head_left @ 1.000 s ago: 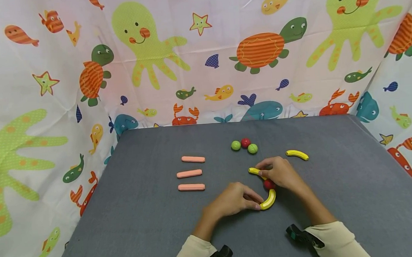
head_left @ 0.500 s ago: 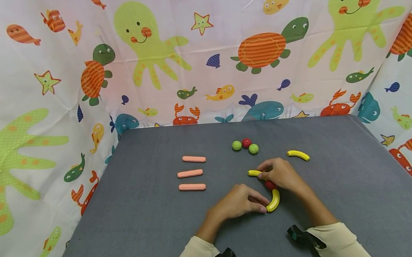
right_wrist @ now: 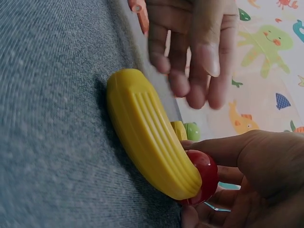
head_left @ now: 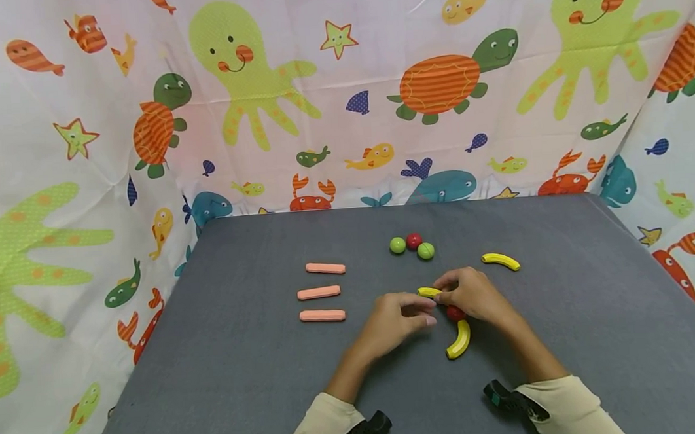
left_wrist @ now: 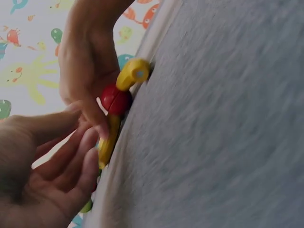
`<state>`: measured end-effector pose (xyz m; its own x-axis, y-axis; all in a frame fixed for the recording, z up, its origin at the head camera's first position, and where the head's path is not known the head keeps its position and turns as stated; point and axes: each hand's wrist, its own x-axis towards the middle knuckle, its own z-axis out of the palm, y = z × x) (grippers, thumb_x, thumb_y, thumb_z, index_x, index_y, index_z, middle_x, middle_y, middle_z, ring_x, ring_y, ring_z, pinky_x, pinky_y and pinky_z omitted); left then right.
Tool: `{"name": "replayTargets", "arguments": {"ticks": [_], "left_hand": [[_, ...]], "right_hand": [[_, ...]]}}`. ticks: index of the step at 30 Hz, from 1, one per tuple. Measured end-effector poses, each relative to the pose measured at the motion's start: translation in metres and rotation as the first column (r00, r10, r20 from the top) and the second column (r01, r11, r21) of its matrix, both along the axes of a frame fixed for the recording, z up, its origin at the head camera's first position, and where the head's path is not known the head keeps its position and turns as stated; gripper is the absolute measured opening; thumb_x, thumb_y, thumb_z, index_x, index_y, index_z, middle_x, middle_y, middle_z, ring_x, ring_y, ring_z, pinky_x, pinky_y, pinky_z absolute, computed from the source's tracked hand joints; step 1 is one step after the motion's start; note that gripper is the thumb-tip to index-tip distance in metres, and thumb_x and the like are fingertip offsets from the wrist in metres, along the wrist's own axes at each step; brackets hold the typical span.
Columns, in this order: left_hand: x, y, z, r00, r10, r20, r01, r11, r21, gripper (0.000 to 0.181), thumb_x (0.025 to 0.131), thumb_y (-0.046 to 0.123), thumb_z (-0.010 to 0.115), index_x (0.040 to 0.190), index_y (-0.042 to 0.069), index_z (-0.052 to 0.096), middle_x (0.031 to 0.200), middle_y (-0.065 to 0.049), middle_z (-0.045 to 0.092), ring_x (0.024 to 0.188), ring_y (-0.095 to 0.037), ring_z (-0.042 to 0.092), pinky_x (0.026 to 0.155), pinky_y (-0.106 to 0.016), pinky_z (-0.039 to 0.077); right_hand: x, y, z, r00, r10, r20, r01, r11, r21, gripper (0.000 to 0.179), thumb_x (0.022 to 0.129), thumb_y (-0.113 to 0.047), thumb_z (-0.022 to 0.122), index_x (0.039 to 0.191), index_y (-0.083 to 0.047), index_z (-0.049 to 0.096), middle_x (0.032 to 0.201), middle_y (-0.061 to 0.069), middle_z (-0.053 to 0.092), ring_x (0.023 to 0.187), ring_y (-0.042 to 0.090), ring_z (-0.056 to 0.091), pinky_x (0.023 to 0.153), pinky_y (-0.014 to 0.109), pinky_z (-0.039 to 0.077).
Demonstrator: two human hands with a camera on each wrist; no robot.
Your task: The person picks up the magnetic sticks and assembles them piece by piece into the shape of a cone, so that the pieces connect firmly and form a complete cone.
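Near banana lies on the grey table, its far end against the red ball; the far banana meets the ball on the other side, so the three form a bent line. The left hand has just let go of the near banana and moved up beside the far one; its fingers are loosely spread, holding nothing, and whether they touch the right hand I cannot tell. The right hand still pinches the far banana close to the ball; the near banana's free end sits a little further right than a second ago, and it keeps its place unheld. That suggests its placing is settled, at least for now, with attention passing to the far banana; the spare banana and three pink sticks lie apart, unmoved.
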<state>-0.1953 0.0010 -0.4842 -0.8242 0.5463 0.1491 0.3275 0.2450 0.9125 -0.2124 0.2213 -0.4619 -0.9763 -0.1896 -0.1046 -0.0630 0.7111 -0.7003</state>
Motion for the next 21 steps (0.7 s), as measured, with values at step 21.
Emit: {"name": "replayTargets", "arguments": {"ticks": [21], "left_hand": [[-0.088, 0.005, 0.002, 0.866, 0.472, -0.167, -0.468, 0.881, 0.068, 0.044, 0.093, 0.016, 0.084, 0.135, 0.010, 0.071, 0.129, -0.016, 0.063, 0.123, -0.034, 0.061, 0.099, -0.045, 0.055]], "right_hand": [[0.001, 0.003, -0.003, 1.000, -0.013, 0.002, 0.013, 1.000, -0.022, 0.015, 0.092, -0.013, 0.081, 0.104, -0.005, 0.082, 0.086, 0.001, 0.073, 0.075, 0.015, 0.062, 0.066, 0.033, 0.051]]}}
